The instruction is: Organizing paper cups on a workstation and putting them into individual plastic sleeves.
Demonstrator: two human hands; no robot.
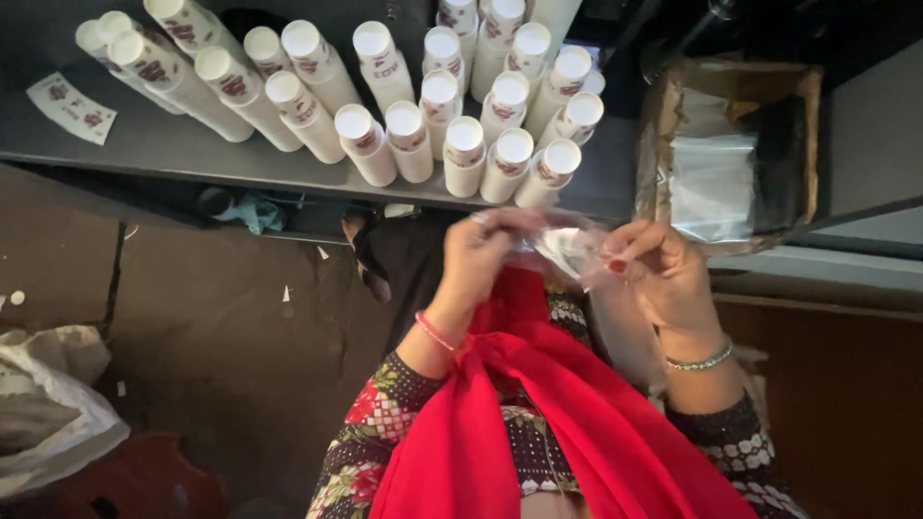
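Note:
My left hand (486, 258) and my right hand (659, 274) are raised together in front of me, both gripping a small clear plastic wrapper (567, 248) stretched between them. The fingers of each hand pinch its edges. Just beyond my hands, several white capped bottles (464, 154) with red printed labels stand in rows on a dark grey shelf (144, 144). A red scarf (538, 413) hangs down my front below the hands. A red thread band is on my left wrist and a beaded bracelet on my right.
A cardboard box (735, 154) holding clear plastic bags sits on the right of the shelf. A loose label sheet (69, 108) lies at the shelf's left end. A white sack (43, 404) lies on the dark floor (212, 336) at lower left.

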